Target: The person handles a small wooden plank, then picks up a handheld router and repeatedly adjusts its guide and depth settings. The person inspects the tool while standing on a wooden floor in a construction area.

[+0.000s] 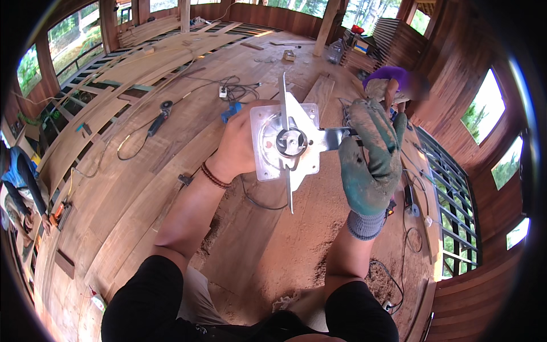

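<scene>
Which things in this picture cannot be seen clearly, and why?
All in the head view:
Left hand: mostly hidden fingers, behind the power tool.
Metal wrench: one end covered by the gloved right hand.
Worker in blue: partly cut off by the dark left rim.
Worker in purple: hands too small to make out.

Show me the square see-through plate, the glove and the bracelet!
Square see-through plate [270, 173], head view: near its lower left corner.
Glove [374, 162], head view: its middle.
Bracelet [214, 178], head view: its visible middle.

Smooth, glossy plastic plate [265, 164]
</scene>
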`<state>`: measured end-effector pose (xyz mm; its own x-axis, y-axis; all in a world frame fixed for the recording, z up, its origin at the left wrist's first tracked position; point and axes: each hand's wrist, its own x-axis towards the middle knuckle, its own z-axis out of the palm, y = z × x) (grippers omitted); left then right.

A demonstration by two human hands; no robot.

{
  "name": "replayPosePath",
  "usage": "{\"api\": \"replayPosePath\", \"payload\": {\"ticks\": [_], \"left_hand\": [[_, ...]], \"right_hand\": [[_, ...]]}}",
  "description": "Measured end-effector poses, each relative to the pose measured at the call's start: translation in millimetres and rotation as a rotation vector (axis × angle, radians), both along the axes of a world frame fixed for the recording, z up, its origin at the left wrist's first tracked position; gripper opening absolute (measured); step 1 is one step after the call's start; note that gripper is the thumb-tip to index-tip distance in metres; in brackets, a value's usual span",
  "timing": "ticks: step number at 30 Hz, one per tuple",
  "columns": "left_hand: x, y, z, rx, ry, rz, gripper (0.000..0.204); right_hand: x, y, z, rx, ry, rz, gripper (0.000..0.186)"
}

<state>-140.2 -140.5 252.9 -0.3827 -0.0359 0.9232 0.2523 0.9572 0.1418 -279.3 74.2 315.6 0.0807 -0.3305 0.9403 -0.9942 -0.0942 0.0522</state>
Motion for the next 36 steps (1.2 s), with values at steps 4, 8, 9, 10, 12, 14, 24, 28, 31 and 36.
{"api": "replayPosePath", "payload": {"ticks": [4, 8, 9, 10, 12, 14, 24, 28, 31, 36], "left_hand": [[1.6, 3.5, 3.7, 0.027, 0.024, -0.033, 0.055], [1.1, 8.8, 13.5, 0.008, 0.078, 0.101, 0.045], [0.9, 12.1, 15.2, 0.042, 0.123, 0.158, 0.039], [1.6, 13.6, 17.6, 0.037, 0.168, 0.217, 0.036], [3.8, 16.1, 21.7, -0.002, 0.255, 0.338, 0.034], [6.7, 16.1, 24.7, -0.074, 0.331, 0.441, 0.034], [20.4, 8.8, 23.2, 0.053, 0.290, 0.329, 0.047], [21.6, 9.6, 23.0, 0.143, 0.276, 0.192, 0.048], [22.0, 9.7, 23.4, 0.135, 0.294, 0.152, 0.050], [20.0, 13.8, 21.8, 0.137, 0.290, 0.149, 0.053]], "right_hand": [[5.0, 16.2, 8.8, 0.090, 0.094, -0.027, 0.066], [11.4, 13.2, -11.4, -0.135, 0.081, 0.199, 0.082], [12.4, 8.0, -18.9, -0.199, 0.067, 0.257, 0.087], [12.2, 1.4, -25.3, -0.273, 0.060, 0.323, 0.091], [14.6, -13.9, -36.7, -0.294, 0.062, 0.386, 0.102], [24.5, -32.5, -47.7, -0.293, -0.010, 0.446, 0.117], [63.1, -64.1, -57.6, -0.166, -0.050, 0.117, 0.064], [63.8, -62.0, -57.8, -0.174, -0.002, 0.079, 0.059], [64.4, -60.9, -59.6, -0.191, 0.011, 0.089, 0.058], [61.4, -58.6, -61.3, -0.180, -0.001, 0.105, 0.055]]}}
